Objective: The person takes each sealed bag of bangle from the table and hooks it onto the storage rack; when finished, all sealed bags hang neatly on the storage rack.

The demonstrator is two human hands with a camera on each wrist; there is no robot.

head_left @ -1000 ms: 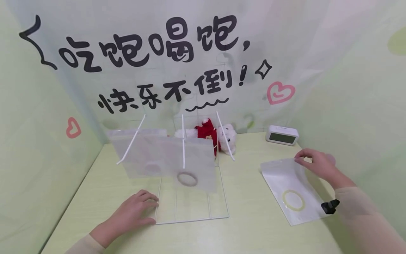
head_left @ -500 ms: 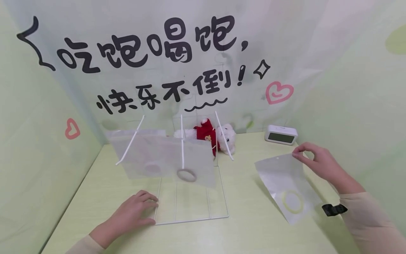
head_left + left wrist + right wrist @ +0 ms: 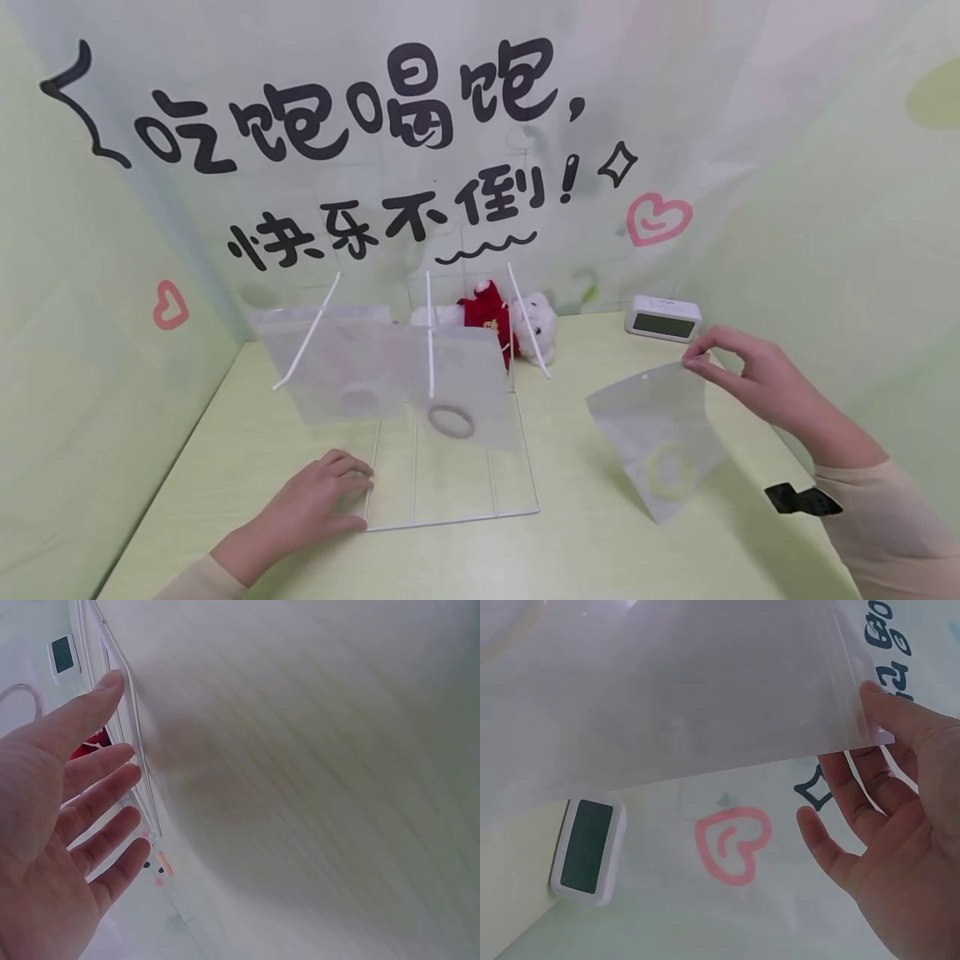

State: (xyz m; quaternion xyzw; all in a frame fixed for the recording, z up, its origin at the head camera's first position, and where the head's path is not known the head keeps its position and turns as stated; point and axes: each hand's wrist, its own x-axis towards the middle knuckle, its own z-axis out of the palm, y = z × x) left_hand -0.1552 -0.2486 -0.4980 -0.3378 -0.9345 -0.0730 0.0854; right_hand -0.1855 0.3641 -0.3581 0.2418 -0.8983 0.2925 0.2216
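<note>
My right hand point(image 3: 776, 396) pinches the top corner of a frosted zip bag point(image 3: 630, 408), which hangs tilted above the table's right side. A pale yellow ring point(image 3: 670, 471) shows through its lower part. In the right wrist view the thumb and fingers hold the bag point(image 3: 705, 705) at its zip-strip end. My left hand point(image 3: 300, 508) rests at the front left corner of a white wire rack point(image 3: 457, 522). Its fingers, fairly straight in the left wrist view, lie along the rack's wire. From the rack's prongs hang two more bags; the nearer bag point(image 3: 476, 375) has a brownish ring point(image 3: 452, 422) in it.
Behind the rack lies a white plush bear point(image 3: 536, 317) in red clothes. A white digital clock point(image 3: 663, 318) stands at the back right. The rack's prongs point(image 3: 431, 358) point forward. A printed curtain point(image 3: 360, 50) closes off the back and sides.
The right hand has lifted the bag off the table and brought it a little to the left, so it now hangs bent. The left hand stays at the rack; the nearer hanging bag sways slightly.
</note>
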